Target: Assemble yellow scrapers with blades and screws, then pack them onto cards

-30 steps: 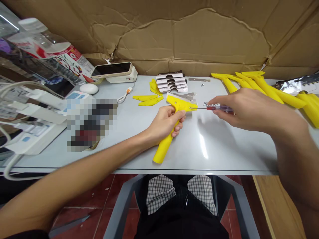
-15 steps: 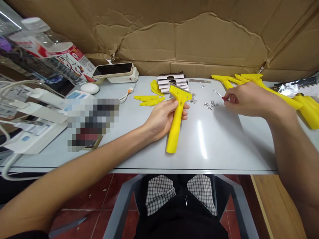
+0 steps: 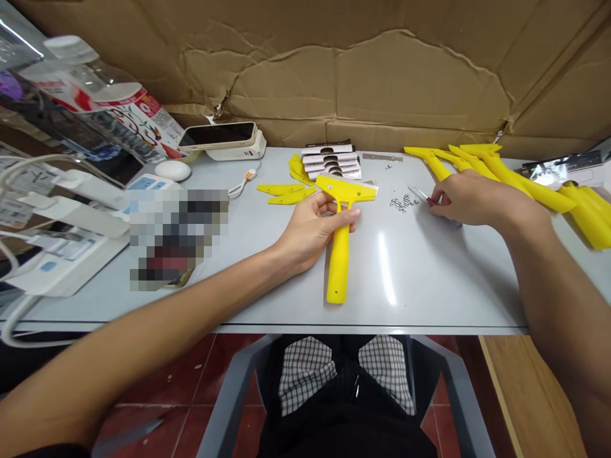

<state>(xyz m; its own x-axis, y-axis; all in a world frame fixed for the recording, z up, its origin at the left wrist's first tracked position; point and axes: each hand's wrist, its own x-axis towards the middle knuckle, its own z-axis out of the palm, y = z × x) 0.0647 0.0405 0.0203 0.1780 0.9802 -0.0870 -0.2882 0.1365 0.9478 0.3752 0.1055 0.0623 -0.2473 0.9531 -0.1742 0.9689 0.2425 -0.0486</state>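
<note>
My left hand (image 3: 312, 229) is closed round the neck of a yellow scraper (image 3: 338, 254), its handle pointing toward me. A metal blade edge shows along the scraper's head, and a screw sits at the head's left end. Over at the right, my right hand (image 3: 461, 198) grips a screwdriver (image 3: 431, 201) with a red handle, its thin shaft pointing left and away from me. Just left of that tip lies a pile of small screws (image 3: 403, 203). Loose yellow head plates (image 3: 286, 193) rest on the table beyond my left hand.
Behind the scraper stand stacked small blade packs (image 3: 331, 160), with a loose blade (image 3: 382, 157) beside them. More yellow scraper handles (image 3: 515, 175) lie at the right. A phone (image 3: 217, 135), a bottle (image 3: 138, 117) and a power strip (image 3: 71, 261) occupy the left. Cardboard (image 3: 363, 76) walls the back.
My left hand has turned the scraper over, so its head now shows the screw side and the handle stands straighter. My right hand has shifted slightly, still holding the screwdriver.
</note>
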